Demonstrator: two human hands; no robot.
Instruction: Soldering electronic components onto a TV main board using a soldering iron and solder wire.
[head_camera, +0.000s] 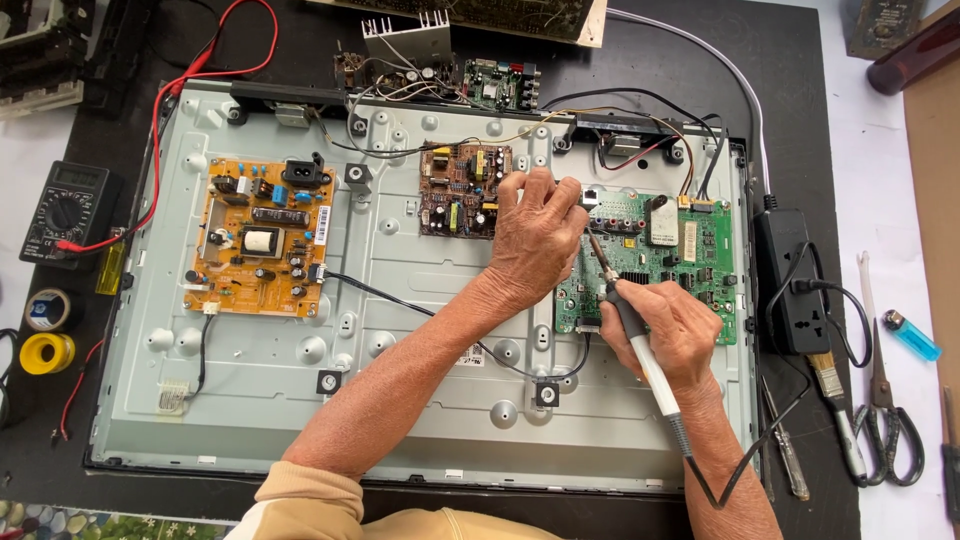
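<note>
A black mat (800, 60) covers most of the work surface, and a white tabletop (900, 180) shows past its right edge and again at the far left. Bright, even light falls from above and throws only soft shadows. On the left lie a black multimeter (65, 212) with a red lead, a yellow spool (47, 352) and a paler roll (48, 309) just above it. On the white strip to the right sit a blue lighter (910, 335), scissors (885, 410) and a small brush (838, 405), all near one another. A patterned green cloth (90, 525) peeks in at the lower left corner
</note>
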